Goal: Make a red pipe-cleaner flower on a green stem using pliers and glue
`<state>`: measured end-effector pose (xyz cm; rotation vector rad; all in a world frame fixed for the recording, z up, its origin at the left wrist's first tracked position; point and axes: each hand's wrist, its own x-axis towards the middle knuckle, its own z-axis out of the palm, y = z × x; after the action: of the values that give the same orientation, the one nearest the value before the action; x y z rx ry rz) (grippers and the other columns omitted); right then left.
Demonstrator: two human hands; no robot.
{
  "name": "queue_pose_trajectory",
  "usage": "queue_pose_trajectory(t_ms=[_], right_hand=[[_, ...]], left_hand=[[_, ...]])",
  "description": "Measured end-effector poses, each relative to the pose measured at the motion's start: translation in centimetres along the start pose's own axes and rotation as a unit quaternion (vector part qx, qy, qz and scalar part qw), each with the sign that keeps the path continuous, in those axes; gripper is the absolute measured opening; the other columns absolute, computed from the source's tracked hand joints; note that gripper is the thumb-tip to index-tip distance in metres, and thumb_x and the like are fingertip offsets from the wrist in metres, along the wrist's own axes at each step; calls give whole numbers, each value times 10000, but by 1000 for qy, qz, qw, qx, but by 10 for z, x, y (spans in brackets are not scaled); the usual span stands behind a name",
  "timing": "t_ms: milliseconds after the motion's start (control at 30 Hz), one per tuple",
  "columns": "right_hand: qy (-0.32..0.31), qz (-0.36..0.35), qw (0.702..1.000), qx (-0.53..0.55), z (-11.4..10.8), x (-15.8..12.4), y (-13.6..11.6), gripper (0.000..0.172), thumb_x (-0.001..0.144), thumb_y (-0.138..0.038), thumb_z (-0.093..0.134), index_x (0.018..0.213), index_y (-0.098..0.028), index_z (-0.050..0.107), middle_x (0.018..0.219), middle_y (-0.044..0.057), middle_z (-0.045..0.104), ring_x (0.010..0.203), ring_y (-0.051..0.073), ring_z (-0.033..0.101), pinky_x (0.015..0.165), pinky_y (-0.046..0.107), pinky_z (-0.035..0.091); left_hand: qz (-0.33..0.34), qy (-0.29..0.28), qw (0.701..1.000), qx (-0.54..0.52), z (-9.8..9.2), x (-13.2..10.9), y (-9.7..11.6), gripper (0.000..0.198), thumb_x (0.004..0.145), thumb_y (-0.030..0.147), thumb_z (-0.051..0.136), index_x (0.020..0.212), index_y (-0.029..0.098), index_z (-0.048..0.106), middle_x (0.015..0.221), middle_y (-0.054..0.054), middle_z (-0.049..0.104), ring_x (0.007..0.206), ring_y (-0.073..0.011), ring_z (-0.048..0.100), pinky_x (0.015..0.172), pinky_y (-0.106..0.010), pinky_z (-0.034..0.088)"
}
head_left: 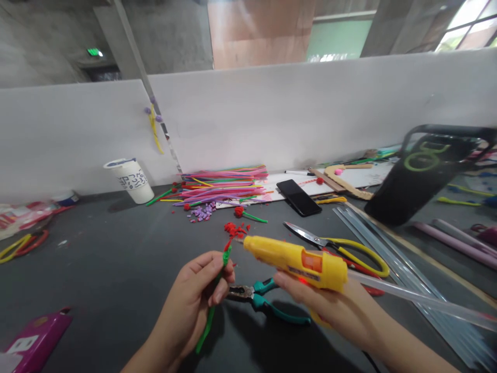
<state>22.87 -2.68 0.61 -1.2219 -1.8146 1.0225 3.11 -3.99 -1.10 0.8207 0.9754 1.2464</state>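
My left hand [202, 290] is closed around a green stem [206, 327] with a small red piece at its upper end. In my right hand [330, 305] is a yellow glue gun [287, 254], its nozzle pointing left, close by the red tip; whether they touch I cannot tell. A clear glue stick [419, 298] runs out of the gun's back. Just beyond the nozzle lies a heap of red bits [233, 229]. Under and between my hands rest pliers [267, 303] with teal handles, partly hidden.
Scissors [334, 243] with yellow and red handles lie right of centre. Behind are a phone [298, 197], bundled coloured strips [225, 186], purple bits [202, 212] and a white cup [132, 181]. Clear glue sticks [388, 269] and a tall black bottle [411, 181] stand or lie at right.
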Motion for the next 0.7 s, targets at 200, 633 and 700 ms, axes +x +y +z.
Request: queue_pose_trajectory(t_ms=[200, 633, 700], right_hand=[[14, -4, 1000, -8, 7, 11, 8, 73, 708, -246, 635, 756, -193, 622, 734, 6, 644, 640, 166, 594, 607, 271, 483], [-15, 29, 975, 219, 30, -1, -8, 91, 737, -269, 600, 746, -183, 629, 745, 0, 673, 700, 152, 624, 627, 213, 488], [14, 37, 975, 220, 28, 0, -10, 106, 725, -287, 605, 721, -182, 609, 697, -6, 643, 650, 142, 594, 603, 217, 477]], left_hand=[[-27, -35, 999, -21, 0, -1, -1, 223, 841, 248, 590, 697, 101, 676, 624, -7, 604, 408, -5, 342, 471, -148, 283], [-79, -88, 992, -52, 4, -7, -12, 229, 808, 291, 637, 664, 118, 681, 626, -30, 636, 409, -26, 397, 436, -170, 250], [-73, -89, 992, -42, 6, -7, -11, 231, 811, 295, 630, 673, 118, 686, 670, -41, 652, 396, -14, 366, 433, -174, 235]])
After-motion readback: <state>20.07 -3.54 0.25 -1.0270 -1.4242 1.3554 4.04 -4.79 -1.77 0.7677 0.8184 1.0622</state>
